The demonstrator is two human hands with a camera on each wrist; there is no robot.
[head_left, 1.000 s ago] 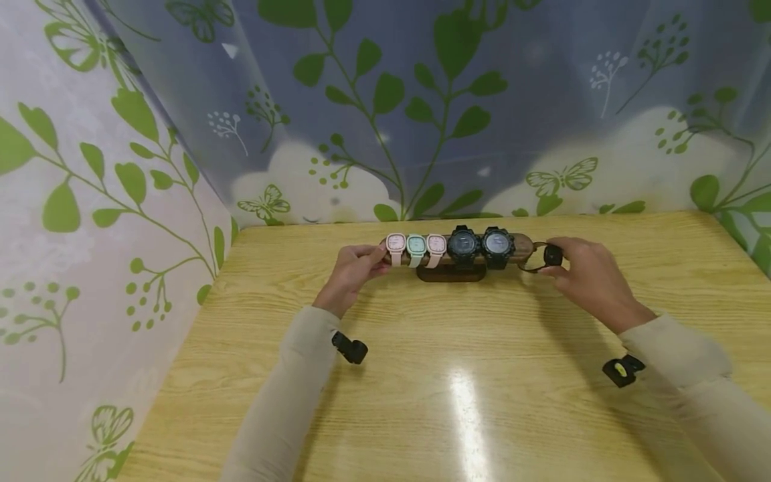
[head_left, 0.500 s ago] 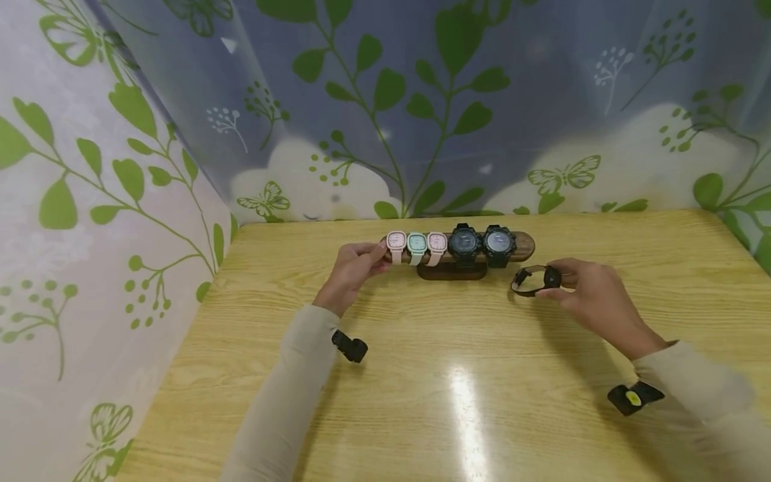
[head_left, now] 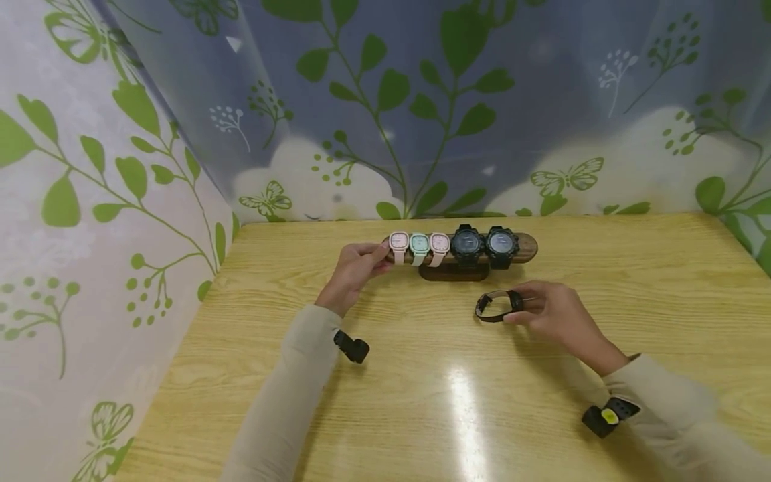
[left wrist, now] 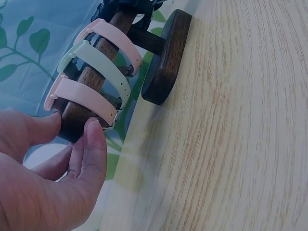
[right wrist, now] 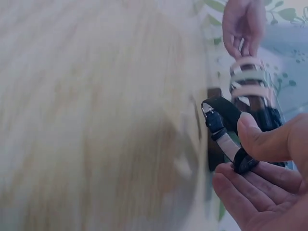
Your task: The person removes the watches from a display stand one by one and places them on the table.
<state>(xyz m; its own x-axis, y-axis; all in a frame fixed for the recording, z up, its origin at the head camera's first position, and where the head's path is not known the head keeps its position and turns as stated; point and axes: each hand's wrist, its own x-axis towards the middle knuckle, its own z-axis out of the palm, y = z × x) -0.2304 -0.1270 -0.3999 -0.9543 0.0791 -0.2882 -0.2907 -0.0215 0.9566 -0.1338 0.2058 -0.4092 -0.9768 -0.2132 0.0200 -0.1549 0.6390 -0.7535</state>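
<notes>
A dark wooden watch stand bears a pink, a mint and another pink watch, then two bulky black watches. My left hand grips the stand's left end, thumb on one side and fingertips on the other, as the left wrist view shows. In front of the stand's right part, my right hand pinches a black watch by its case. Its strap is buckled into a loop, and the right wrist view shows the strap apart from the stand.
The light wood table spreads in front of the stand. Behind it hangs a blue and white cloth with green leaves, and a similar patterned cloth stands at the left. Each sleeve carries a small black device.
The black watch in my right hand has come off the stand's right end and moved left and toward me. My left hand has kept its grip on the stand.
</notes>
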